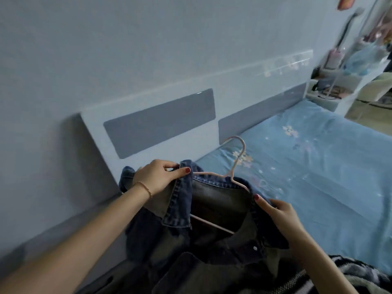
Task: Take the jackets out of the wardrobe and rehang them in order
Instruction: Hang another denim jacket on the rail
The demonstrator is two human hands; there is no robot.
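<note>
Left hand (158, 176) pinched on the collar of a dark, faded denim jacket (212, 225), silver snap at the front, no readable label. Pale pink hanger (235, 166) threaded through the neck between both grips. Right hand (280, 213) clamped on the opposite collar, over the blue floral bedsheet (318, 166).

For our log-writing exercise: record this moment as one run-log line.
left hand: grips denim jacket collar | right hand: grips collar's other side | pink hanger: inside jacket | over bed
</note>
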